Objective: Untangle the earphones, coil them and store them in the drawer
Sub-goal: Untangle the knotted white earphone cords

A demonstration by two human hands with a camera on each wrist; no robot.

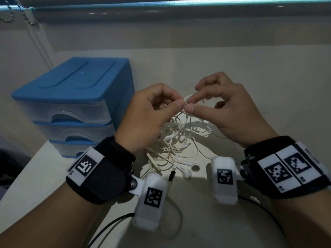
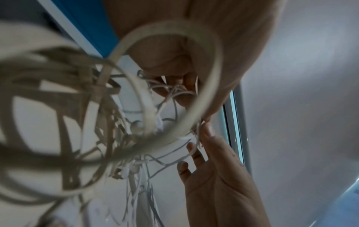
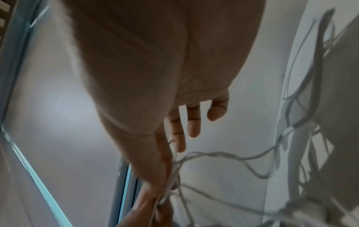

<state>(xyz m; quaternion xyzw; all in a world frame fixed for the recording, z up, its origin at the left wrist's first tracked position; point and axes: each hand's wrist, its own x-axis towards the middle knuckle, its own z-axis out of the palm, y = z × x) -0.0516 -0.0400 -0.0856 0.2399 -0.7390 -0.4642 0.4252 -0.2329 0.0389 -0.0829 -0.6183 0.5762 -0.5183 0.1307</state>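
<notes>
I see a pale, smooth worktop running to a wall with a window frame along the top of the head view. On its left side stands the largest thing here, a blue plastic drawer unit with three clear drawer fronts, all pushed in; the lowest one is partly hidden behind my left wrist band. A beaded blind chain hangs in the far left corner.

Just right of the unit, between my wrists, the tangled white earphones sit in a loose heap of thin cord, mixed with flat cream-coloured strips I cannot identify. Most of the heap rests on the worktop, while its upper strands are lifted to my fingers. Two white earbuds lie at the near edge of the heap.

My left hand is curled, with thumb and forefinger pinching a loop of cord at the top of the tangle. My right hand pinches the same loop right beside it, thumb tips almost touching, its other fingers loosely spread. In the left wrist view a blurred cream loop blocks much of the picture.
</notes>
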